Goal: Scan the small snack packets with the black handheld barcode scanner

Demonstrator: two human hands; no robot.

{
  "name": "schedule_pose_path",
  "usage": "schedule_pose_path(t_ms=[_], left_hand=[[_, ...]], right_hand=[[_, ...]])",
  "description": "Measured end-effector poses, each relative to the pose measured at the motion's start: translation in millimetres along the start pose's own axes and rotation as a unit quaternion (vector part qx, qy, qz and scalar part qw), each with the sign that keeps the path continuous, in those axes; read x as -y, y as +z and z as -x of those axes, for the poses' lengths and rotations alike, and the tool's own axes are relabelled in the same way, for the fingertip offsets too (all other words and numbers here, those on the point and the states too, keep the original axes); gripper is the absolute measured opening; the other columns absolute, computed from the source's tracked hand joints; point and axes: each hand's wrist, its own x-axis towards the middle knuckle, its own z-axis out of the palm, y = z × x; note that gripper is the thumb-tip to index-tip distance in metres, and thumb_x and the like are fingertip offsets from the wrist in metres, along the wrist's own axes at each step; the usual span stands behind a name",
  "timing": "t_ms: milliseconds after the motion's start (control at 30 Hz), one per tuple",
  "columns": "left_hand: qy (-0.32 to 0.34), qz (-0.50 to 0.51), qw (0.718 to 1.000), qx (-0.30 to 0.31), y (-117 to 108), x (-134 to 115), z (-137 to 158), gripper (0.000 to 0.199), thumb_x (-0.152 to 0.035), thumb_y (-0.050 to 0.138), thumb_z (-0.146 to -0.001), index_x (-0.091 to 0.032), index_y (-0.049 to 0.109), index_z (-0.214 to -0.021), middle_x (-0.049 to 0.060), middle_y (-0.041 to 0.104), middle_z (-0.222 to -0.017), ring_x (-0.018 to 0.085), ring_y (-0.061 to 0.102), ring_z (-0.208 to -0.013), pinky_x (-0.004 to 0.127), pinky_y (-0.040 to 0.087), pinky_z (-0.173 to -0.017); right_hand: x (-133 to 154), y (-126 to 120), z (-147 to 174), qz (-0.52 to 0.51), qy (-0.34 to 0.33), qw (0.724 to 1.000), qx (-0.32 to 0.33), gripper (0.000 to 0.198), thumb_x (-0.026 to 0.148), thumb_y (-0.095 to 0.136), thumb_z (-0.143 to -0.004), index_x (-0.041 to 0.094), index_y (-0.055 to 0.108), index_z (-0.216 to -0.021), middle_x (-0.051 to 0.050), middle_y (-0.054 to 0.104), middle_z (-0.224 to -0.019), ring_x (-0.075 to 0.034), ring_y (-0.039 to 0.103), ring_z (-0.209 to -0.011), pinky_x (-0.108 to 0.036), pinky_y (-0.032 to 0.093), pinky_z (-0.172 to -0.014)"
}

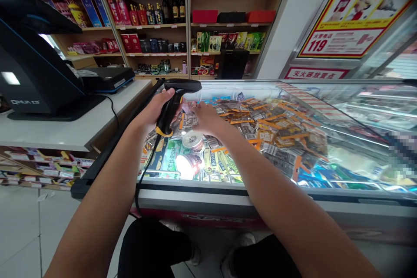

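Note:
My left hand (153,110) grips a black and yellow barcode scanner (168,113) by its handle, its head turned to the right. The scanner's cable hangs down over the front edge of the chest freezer (208,197). Beside it, my right hand (208,118) is closed, its fingers curled inward by a small pinkish wrapper (186,107); what it holds is mostly hidden. Below both hands lie round ice cream tubs (193,140) and green-yellow packets (221,165). Brown and orange ice cream packets (283,132) are heaped to the right.
On the left, a counter (65,132) carries a dark checkout terminal (35,65) and a black scale (109,79). Shelves (156,26) with boxes and bottles stand behind the freezer. A yellow and red sign (355,13) hangs at the right.

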Motion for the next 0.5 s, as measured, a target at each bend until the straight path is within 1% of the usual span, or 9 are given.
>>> schedule_pose_path(t_ms=[67, 100, 133, 200, 267, 333, 367, 467, 500], left_hand=[[-0.023, -0.036, 0.999, 0.025, -9, -2, 3, 0.059, -0.073, 0.069, -0.075, -0.015, 0.064, -0.082, 0.004, 0.062, -0.061, 0.013, 0.055, -0.048, 0.023, 0.044, -0.043], [-0.036, -0.055, 0.997, 0.043, -14, -3, 5, 0.060, -0.074, 0.071, -0.074, -0.014, 0.064, -0.080, 0.005, 0.063, -0.062, 0.013, 0.056, -0.049, 0.023, 0.045, -0.044], [-0.047, -0.072, 0.994, 0.063, -19, -4, 7, 0.061, -0.075, 0.071, -0.073, -0.014, 0.064, -0.079, 0.006, 0.064, -0.063, 0.014, 0.056, -0.050, 0.024, 0.046, -0.044], [-0.063, -0.099, 0.989, 0.089, -28, -6, 12, 0.061, -0.074, 0.070, -0.074, -0.014, 0.065, -0.076, 0.007, 0.065, -0.065, 0.014, 0.058, -0.052, 0.024, 0.048, -0.046], [-0.076, -0.127, 0.984, 0.095, -35, -7, 16, 0.057, -0.070, 0.069, -0.078, -0.014, 0.067, -0.075, 0.008, 0.067, -0.067, 0.016, 0.060, -0.055, 0.026, 0.051, -0.049], [-0.086, -0.144, 0.981, 0.097, -39, -7, 20, 0.053, -0.066, 0.070, -0.080, -0.013, 0.071, -0.077, 0.008, 0.070, -0.071, 0.017, 0.064, -0.060, 0.026, 0.055, -0.053], [-0.092, -0.149, 0.979, 0.106, -39, -7, 21, 0.052, -0.065, 0.071, -0.080, -0.013, 0.072, -0.078, 0.009, 0.071, -0.073, 0.018, 0.065, -0.062, 0.026, 0.056, -0.055], [-0.102, -0.147, 0.976, 0.122, -37, -8, 25, 0.049, -0.063, 0.076, -0.077, -0.014, 0.077, -0.080, 0.008, 0.074, -0.076, 0.018, 0.067, -0.064, 0.024, 0.057, -0.055], [-0.095, -0.138, 0.981, 0.099, -35, -9, 26, 0.046, -0.060, 0.079, -0.075, -0.014, 0.077, -0.077, 0.008, 0.074, -0.074, 0.018, 0.066, -0.063, 0.025, 0.057, -0.054]], right_hand=[[-11, -10, 4, 0.000, -0.001, 0.999, -0.038, 0.071, 0.021, 0.075, -0.080, 0.018, 0.053, -0.147, -0.018, 0.048, -0.142, -0.041, 0.048, -0.129, -0.049, 0.044, -0.103], [-18, -14, 6, 0.001, 0.000, 0.999, -0.048, 0.071, 0.019, 0.074, -0.079, 0.020, 0.053, -0.146, -0.017, 0.047, -0.143, -0.041, 0.047, -0.129, -0.049, 0.044, -0.103], [-25, -19, 8, 0.000, 0.000, 0.999, -0.050, 0.070, 0.018, 0.074, -0.078, 0.022, 0.054, -0.145, -0.016, 0.047, -0.143, -0.040, 0.047, -0.129, -0.050, 0.044, -0.103], [-37, -27, 12, -0.016, -0.007, 0.999, -0.034, 0.068, 0.019, 0.074, -0.077, 0.025, 0.056, -0.143, -0.014, 0.047, -0.143, -0.038, 0.050, -0.127, -0.048, 0.046, -0.100], [-45, -33, 16, -0.050, -0.017, 0.999, -0.005, 0.069, 0.020, 0.073, -0.077, 0.029, 0.056, -0.144, -0.012, 0.048, -0.144, -0.036, 0.053, -0.123, -0.043, 0.050, -0.091], [-48, -37, 20, -0.081, -0.024, 0.996, 0.018, 0.069, 0.021, 0.072, -0.078, 0.031, 0.056, -0.145, -0.010, 0.048, -0.145, -0.034, 0.055, -0.121, -0.039, 0.051, -0.083], [-48, -39, 21, -0.088, -0.024, 0.996, 0.022, 0.069, 0.021, 0.072, -0.078, 0.031, 0.057, -0.145, -0.010, 0.048, -0.144, -0.034, 0.055, -0.121, -0.038, 0.051, -0.082], [-44, -43, 24, -0.093, -0.023, 0.995, 0.016, 0.066, 0.019, 0.071, -0.080, 0.031, 0.059, -0.144, -0.010, 0.049, -0.145, -0.033, 0.056, -0.120, -0.039, 0.051, -0.086], [-42, -44, 25, -0.095, -0.020, 0.995, 0.013, 0.066, 0.018, 0.070, -0.081, 0.031, 0.059, -0.144, -0.009, 0.049, -0.145, -0.032, 0.057, -0.119, -0.040, 0.051, -0.088]])
